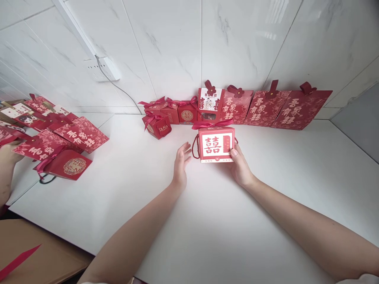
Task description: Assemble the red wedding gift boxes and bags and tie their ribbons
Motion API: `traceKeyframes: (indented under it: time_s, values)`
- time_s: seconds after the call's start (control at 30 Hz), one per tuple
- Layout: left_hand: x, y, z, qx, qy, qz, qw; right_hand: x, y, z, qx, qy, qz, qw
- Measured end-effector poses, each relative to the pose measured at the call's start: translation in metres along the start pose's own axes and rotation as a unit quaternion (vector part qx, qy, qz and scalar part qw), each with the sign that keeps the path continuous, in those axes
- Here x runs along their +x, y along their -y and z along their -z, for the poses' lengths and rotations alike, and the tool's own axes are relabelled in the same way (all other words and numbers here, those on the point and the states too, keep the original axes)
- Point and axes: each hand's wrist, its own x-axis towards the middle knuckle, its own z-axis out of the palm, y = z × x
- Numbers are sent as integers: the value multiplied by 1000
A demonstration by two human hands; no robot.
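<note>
My right hand (pixel 242 167) grips the right side of a red and white gift box (pixel 215 146), with the thumb on its front face. The box carries a large red character, a red ribbon bow on top and cord handles at its sides. Just left of the box is my left hand (pixel 181 163), its fingers apart and holding nothing. A gap separates those fingers from the left cord loop. Behind the held box stands a white-fronted box (pixel 209 103) with a printed couple and a small window.
Several tall red gift boxes (pixel 265 108) line the wall at right. Small ribboned red boxes (pixel 158 125) stand left of them. Another person's hand (pixel 10 157) is beside a pile of red boxes (pixel 81 134) at far left. A cardboard box (pixel 38 248) sits lower left; a socket (pixel 103 70) is on the wall.
</note>
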Motion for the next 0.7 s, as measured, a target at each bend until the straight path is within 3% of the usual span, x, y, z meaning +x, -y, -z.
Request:
traceKeyframes:
  time_s: [0.17, 0.27, 0.4, 0.53, 0.7]
  values:
    - [-4, -4, -1, 13, 120, -62, 991, -1, 1, 0, 56, 19, 2, 998]
    - [-3, -4, -2, 18, 160, -29, 987, -4, 5, -2, 27, 38, 33, 998]
    - [2, -1, 0, -17, 120, 56, 991, -10, 11, -3, -93, 57, 100, 989]
    - [6, 0, 3, -95, 66, 54, 992, -17, 12, -4, -229, 83, 155, 957]
    - [12, -9, 6, -157, 86, 73, 981, -22, 11, -7, -297, 78, 190, 932]
